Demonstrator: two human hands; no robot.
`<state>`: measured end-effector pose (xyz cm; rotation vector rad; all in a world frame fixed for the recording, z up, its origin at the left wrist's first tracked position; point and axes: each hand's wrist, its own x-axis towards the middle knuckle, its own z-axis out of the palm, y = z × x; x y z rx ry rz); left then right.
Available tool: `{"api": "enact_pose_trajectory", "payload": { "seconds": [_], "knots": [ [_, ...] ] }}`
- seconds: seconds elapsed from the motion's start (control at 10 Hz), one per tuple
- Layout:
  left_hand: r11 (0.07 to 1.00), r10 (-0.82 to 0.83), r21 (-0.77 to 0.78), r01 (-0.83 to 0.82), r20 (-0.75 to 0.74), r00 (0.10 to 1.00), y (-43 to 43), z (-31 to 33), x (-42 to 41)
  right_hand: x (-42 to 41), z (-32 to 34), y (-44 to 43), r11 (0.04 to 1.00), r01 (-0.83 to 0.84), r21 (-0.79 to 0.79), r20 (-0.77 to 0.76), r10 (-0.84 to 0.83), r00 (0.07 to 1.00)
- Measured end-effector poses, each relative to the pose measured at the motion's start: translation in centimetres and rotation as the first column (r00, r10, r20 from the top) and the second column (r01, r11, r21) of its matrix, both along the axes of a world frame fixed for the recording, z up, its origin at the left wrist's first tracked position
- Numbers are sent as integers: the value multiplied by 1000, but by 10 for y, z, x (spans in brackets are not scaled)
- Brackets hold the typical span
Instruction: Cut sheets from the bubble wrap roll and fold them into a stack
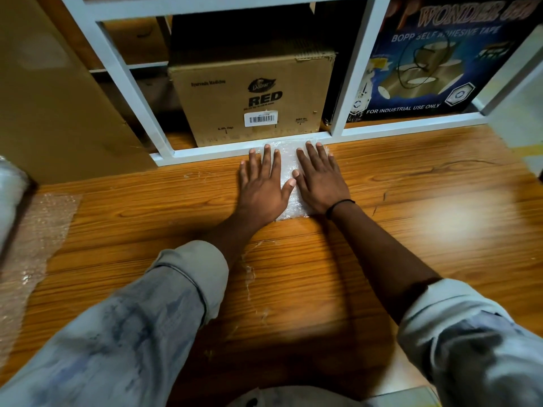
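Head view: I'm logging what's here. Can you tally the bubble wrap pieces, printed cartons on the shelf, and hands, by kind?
Bubble wrap pieces: 2 (folded bubble wrap under both hands; loose bubble wrap sheet at left)
Printed cartons: 2 (Dabur RED carton; adhesive tape carton)
Hands: 2 (left hand; right hand)
Total: 6

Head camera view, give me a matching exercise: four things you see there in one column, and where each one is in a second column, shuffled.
1. folded bubble wrap
2. brown cardboard box
3. blue tape carton
4. loose bubble wrap sheet

A. at the left edge of the table
B. right bay of the white shelf frame
C. under the left hand and right hand
D. middle bay of that frame

Pairs: 1-C, 2-D, 3-B, 4-A
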<state>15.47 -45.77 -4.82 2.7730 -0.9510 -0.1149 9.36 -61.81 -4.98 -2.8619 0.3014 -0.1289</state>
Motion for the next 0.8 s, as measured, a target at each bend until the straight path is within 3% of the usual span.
{"api": "enact_pose_trajectory", "payload": {
  "seconds": [0.6,0.8],
  "knots": [
    [991,-14,130,29,-108,994,16,1,-1,-6,-12,3,1000,-10,-15,-82,8,997],
    [996,14,83,-11,-42,999,35,12,-5,-14,1,14,998,42,-37,64,-39,997]
  ]
}}
